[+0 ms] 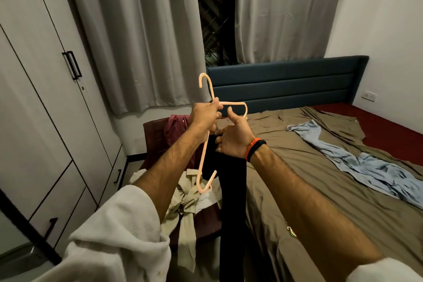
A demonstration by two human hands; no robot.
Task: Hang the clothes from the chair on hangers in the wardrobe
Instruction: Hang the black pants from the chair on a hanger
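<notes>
The left hand (pixel 204 113) is clenched around a peach plastic hanger (pixel 207 135) near the base of its hook, holding it up in front of the chair (pixel 153 135). The hanger is tilted, with its hook pointing up toward the curtains (pixel 142 36) and one shoulder arm slanting down to a curled end above the chair seat. The right hand (pixel 232 138) grips the top of a black garment (pixel 231 194) with curled fingers, thumb raised, just beside the hanger; how the cloth sits on the hanger is hidden behind both hands. The garment hangs straight down and is cut off at the lower edge of the view.

On the chair, a maroon garment (pixel 177 125) is draped over the backrest and a beige garment (pixel 185 204) lies crumpled on the seat, partly covered by the left forearm. The chair stands between the wardrobe (pixel 45 98), whose doors are closed, and the left edge of the bed (pixel 343 201). A light blue cloth (pixel 357 162) lies spread toward the bed's right side. A small object near the bed's left edge, beside the right forearm, is too small to make out.
</notes>
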